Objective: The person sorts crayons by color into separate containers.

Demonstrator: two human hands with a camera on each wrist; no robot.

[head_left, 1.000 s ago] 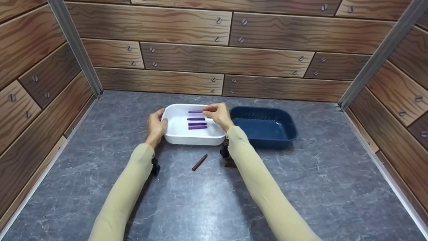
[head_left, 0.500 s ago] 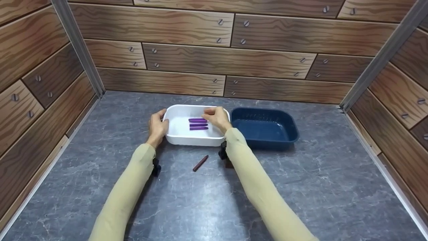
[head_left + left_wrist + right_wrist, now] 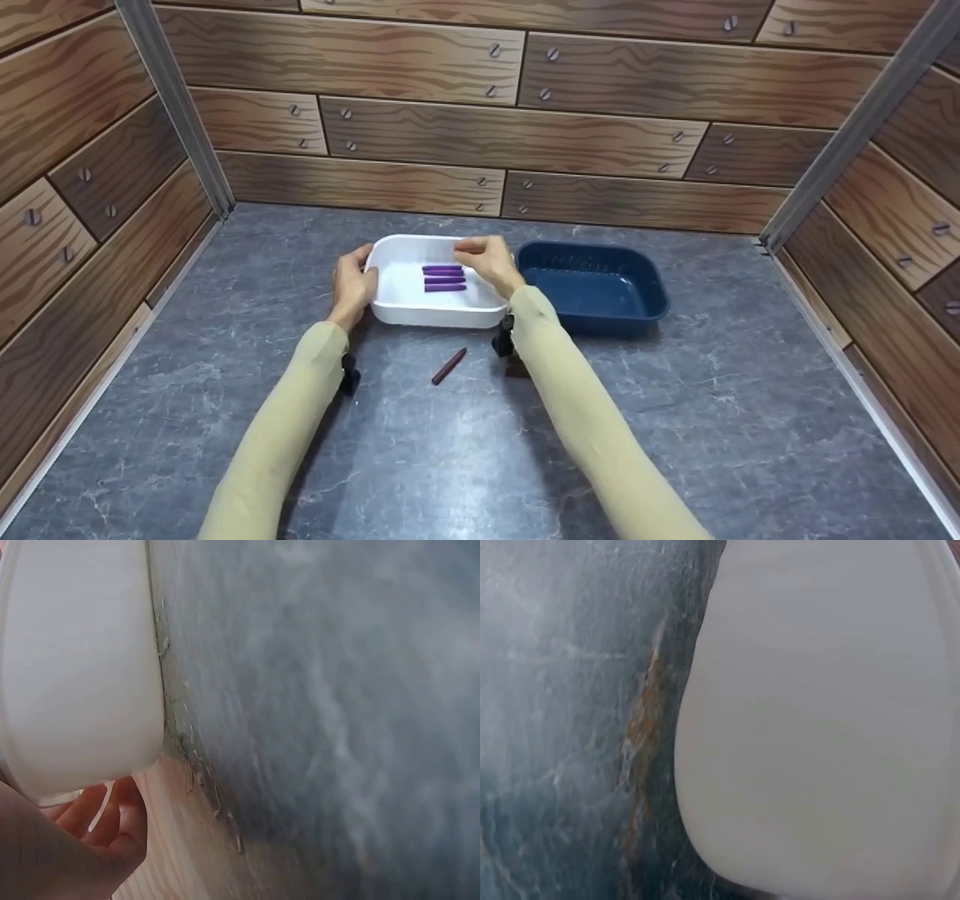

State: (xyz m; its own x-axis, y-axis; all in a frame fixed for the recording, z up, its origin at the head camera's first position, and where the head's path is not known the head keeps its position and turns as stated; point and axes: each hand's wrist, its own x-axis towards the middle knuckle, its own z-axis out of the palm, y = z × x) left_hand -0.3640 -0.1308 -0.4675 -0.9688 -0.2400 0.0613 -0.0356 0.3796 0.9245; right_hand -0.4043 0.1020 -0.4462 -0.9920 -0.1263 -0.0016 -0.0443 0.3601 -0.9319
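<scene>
My left hand (image 3: 352,283) grips the left end of a white rectangular tub (image 3: 439,316), thumb at the rim and fingers around the outside. In the left wrist view those fingers (image 3: 124,821) curl behind the tub's wall. Several purple crayons (image 3: 445,288) lie side by side on the tub's floor, roughly parallel. Over the tub's right part, just above the crayons' right ends, is my right hand (image 3: 489,262); no crayon shows between its fingertips. The right wrist view has only the tub's outer wall (image 3: 817,727) and the tabletop, with the hand out of sight.
A dark blue tub (image 3: 607,324) stands close against the white one on the right. In front lies a brown crayon (image 3: 448,366), slanted. Another brown object (image 3: 517,370) is partly hidden by the right sleeve. Wood-patterned panels (image 3: 360,180) enclose the grey marbled table.
The right hand has lowered a purple crayon beside the others and let it go. Its fingers have since lifted slightly away. The left hand keeps its grip on the tub.
</scene>
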